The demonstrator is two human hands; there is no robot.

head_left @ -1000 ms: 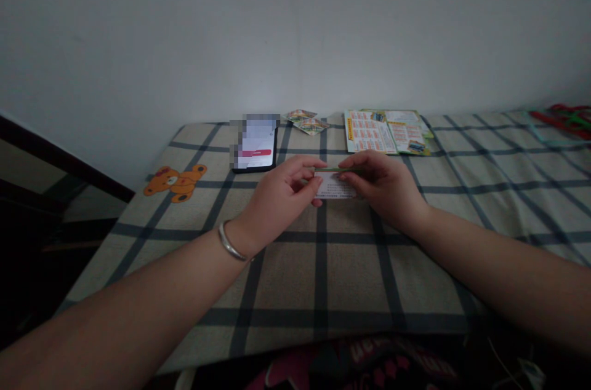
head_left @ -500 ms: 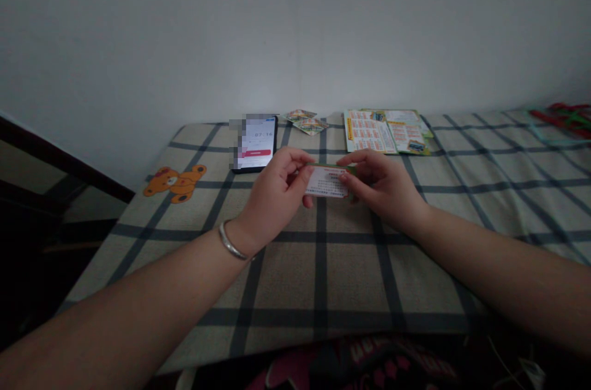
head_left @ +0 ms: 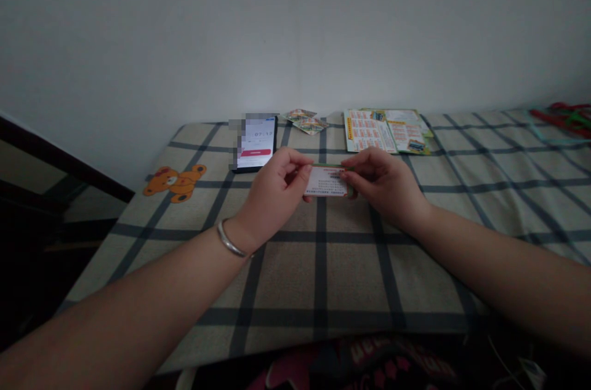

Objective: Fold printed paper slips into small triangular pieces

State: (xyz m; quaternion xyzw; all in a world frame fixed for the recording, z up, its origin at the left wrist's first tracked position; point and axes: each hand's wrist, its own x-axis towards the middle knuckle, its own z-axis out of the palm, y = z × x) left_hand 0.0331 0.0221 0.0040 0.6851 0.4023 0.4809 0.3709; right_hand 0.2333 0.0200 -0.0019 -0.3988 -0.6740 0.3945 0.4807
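Between my two hands is a small white printed card with a green edge showing along its top and right side. My left hand, with a silver bangle at the wrist, pinches the card's left end between thumb and fingers. At the other end my right hand grips the upper right corner, thumb in front and fingers behind. The card is held above the checked tablecloth, its printed face turned toward me. Whether it is one card or several layers, I cannot tell.
Behind my left hand lies a phone with its screen lit. Two small patterned pieces rest beside it near the wall. Printed sheets lie at the back right. An orange bear cutout is on the left; red and green strands are far right.
The card has shifted slightly left and tipped so that more of its printed face shows. My left hand moved a little left with it; both hands keep hold. The phone's display changed.
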